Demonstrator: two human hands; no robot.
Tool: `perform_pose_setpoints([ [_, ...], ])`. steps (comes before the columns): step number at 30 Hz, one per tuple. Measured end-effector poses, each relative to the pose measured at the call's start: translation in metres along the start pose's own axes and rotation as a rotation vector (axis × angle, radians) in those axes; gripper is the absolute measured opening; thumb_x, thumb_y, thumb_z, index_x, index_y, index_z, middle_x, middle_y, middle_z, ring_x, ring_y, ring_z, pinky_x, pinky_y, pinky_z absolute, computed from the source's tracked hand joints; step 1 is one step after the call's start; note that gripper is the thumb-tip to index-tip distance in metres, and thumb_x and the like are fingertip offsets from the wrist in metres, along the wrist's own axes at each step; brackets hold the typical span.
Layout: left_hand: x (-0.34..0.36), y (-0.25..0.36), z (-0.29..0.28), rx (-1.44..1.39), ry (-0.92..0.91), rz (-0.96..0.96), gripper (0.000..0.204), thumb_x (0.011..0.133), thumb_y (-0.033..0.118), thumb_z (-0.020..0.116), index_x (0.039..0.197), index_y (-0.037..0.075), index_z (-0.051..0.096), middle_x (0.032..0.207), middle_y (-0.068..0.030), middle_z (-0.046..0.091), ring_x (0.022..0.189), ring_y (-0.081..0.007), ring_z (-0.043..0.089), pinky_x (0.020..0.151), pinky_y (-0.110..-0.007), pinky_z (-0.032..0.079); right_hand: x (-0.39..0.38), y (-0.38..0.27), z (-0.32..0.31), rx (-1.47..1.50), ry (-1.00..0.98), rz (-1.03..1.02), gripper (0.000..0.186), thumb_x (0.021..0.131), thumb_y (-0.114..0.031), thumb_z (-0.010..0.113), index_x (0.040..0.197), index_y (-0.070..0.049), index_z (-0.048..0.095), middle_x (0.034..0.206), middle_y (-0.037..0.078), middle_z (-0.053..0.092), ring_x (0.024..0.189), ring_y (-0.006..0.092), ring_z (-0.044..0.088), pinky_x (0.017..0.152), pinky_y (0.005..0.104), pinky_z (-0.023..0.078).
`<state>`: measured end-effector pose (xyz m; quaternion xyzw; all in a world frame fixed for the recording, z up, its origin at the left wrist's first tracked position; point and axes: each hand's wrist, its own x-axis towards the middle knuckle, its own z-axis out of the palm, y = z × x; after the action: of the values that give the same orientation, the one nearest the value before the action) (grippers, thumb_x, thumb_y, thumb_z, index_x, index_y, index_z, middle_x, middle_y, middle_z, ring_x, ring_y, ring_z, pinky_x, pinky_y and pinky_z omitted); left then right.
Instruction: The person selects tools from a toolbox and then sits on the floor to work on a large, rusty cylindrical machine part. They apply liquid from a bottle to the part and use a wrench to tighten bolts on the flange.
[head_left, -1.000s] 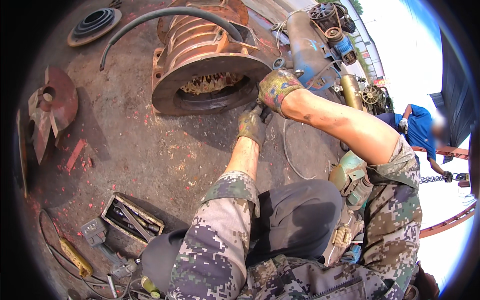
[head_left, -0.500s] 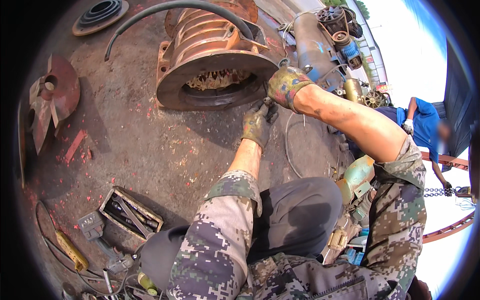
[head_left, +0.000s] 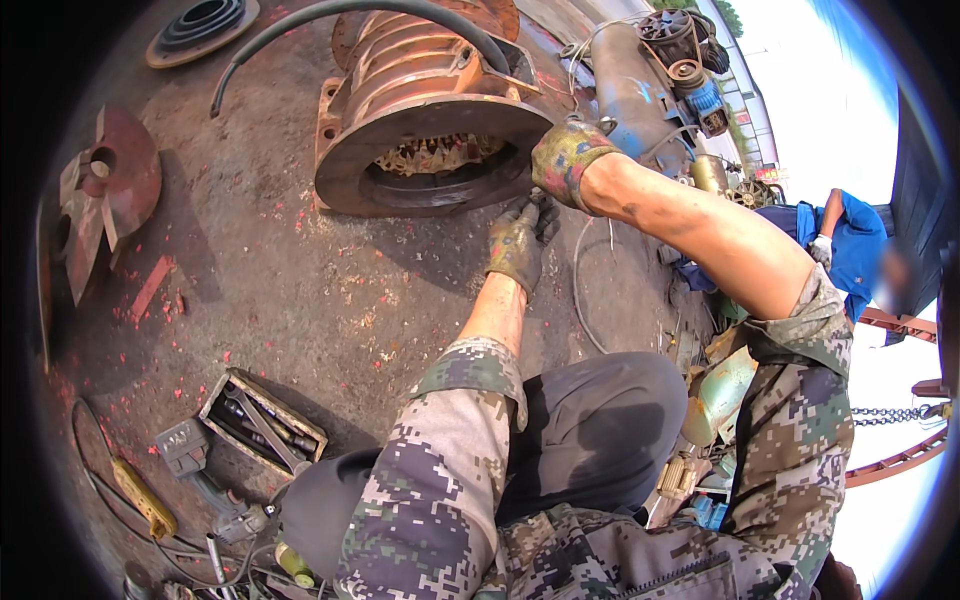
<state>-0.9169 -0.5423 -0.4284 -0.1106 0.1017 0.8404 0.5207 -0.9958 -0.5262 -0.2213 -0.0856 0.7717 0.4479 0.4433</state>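
Now, bladed part (head_left: 130, 178): is resting on the ground at the left.
Yellow handle (head_left: 145, 497): is lying near left, beside a looping cable.
Black rings (head_left: 203, 27): are sitting far left on a round plate.
Toolbox (head_left: 280, 404): is holding wrenches, near left.
Orange housing (head_left: 405, 85): is lying far, about the centre, its wide flange (head_left: 345, 165) facing near.
Left hand (head_left: 516, 245): is reaching to the flange's near right edge, gloved fingers curling; whether they are clamping anything, I cannot tell.
Right hand (head_left: 572, 163): is pressing close beside the flange's right edge, gloved fingers bending together; their grip is staying hidden.
Tank (head_left: 625, 80): is standing far right, beyond the right hand.
Co-worker in blue (head_left: 852, 245): is bending at the right.
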Motion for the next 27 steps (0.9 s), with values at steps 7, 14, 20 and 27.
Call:
perform_pose_setpoints([
  [7,-0.004,0.002,0.007,-0.019,0.034,-0.015,0.027,0.107,0.014,0.057,0.132,0.004,0.059,0.116,-0.0054,0.069,0.098,-0.017,0.067,0.084,-0.033,0.056,-0.001,-0.002,0.0,0.045,0.028,0.048,0.017,0.082,-0.017,0.074,0.097,-0.013,0.082,0.098,0.008,0.079,0.095,0.0271,0.077,0.078,0.0393,0.061],
  [14,-0.007,0.009,0.013,0.081,0.024,-0.02,0.025,0.106,0.013,0.058,0.129,0.005,0.061,0.113,-0.0054,0.071,0.093,-0.0153,0.068,0.082,-0.03,0.056,-0.019,0.007,0.056,0.302,0.01,0.204,0.024,0.091,-0.026,0.066,0.098,-0.008,0.081,0.102,0.015,0.078,0.096,0.0325,0.076,0.083,0.0457,0.061],
  [20,-0.002,0.013,0.001,0.129,0.101,-0.007,0.025,0.104,0.01,0.06,0.128,0.004,0.063,0.114,-0.0073,0.072,0.095,-0.0157,0.069,0.083,-0.028,0.057,-0.003,-0.004,0.143,0.633,0.199,0.308,0.028,0.095,-0.032,0.065,0.101,-0.008,0.077,0.1,0.018,0.075,0.098,0.0368,0.073,0.082,0.0483,0.057],
  [27,0.013,0.013,-0.039,0.879,0.755,-0.005,0.037,0.092,0.017,0.064,0.119,-0.009,0.067,0.114,-0.0223,0.072,0.101,-0.0312,0.072,0.088,-0.041,0.057,0.105,-0.14,0.237,1.826,0.646,0.602,0.043,0.098,-0.041,0.072,0.11,0.001,0.069,0.097,0.014,0.076,0.089,0.0273,0.073,0.08,0.0399,0.057],
])
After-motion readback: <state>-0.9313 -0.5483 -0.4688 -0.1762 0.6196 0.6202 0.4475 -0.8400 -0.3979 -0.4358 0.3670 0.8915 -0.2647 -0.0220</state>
